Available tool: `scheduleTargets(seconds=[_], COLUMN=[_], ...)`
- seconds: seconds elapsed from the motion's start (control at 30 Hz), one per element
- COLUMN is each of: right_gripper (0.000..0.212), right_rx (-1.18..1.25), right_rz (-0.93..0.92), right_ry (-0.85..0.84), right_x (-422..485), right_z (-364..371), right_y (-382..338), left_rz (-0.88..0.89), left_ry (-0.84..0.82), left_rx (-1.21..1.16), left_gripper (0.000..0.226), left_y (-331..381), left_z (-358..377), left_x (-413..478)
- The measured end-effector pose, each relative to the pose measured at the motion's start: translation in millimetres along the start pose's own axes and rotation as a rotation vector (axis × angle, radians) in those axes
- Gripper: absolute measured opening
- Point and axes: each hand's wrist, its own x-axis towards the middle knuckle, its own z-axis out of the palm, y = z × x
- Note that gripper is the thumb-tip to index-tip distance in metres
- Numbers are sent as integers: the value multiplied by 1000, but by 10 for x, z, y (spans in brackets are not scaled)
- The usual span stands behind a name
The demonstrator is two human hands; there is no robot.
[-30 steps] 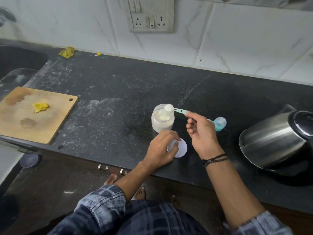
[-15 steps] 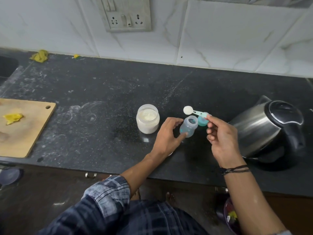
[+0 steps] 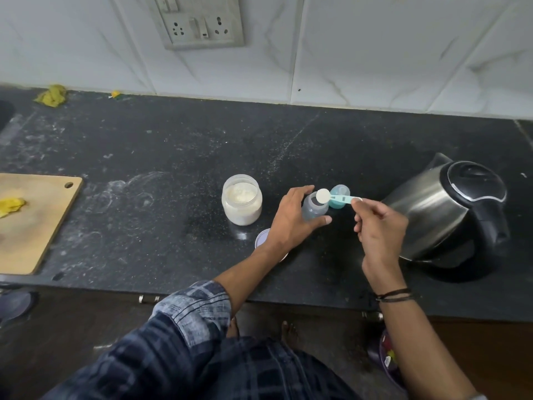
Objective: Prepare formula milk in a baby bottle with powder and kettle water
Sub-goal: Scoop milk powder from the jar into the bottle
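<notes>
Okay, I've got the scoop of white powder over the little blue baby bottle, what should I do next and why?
Probably tip the teal-handled scoop so the powder drops in. Its heaped white bowl sits right over the open mouth of the small translucent blue bottle, your left hand is gripping the bottle upright on the black counter, and your right hand pinches the handle's end.

sleeve: dark blue plaid, rolled | right wrist: black cords, possibly two

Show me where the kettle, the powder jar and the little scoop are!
kettle (image 3: 432, 209), head view, on its shiny steel side.
powder jar (image 3: 241, 210), head view, on its clear wall.
scoop (image 3: 322, 195), head view, on its white bowl of powder.
</notes>
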Motion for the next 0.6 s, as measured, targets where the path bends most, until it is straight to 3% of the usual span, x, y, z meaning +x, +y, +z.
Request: scheduleTargets(seconds=[0.1, 0.2, 0.4, 0.6], right_gripper=[15, 5, 7, 8], right_rx=[-133, -271, -603, -813], right_rz=[-129, -257, -700, -947], right_ry=[-8, -23, -28, -40], right_x=[-10, -35, -132, -185], right_z=[5, 20, 23, 33], right_y=[20, 26, 27, 83], left_rz=[20, 25, 43, 47], left_ry=[9, 19, 43, 48], left_rx=[29, 41, 54, 37], left_gripper=[69, 63, 60, 54], left_y=[5, -5, -6, -3], left_z=[25, 44, 54, 37], left_x=[6, -3, -2, 0])
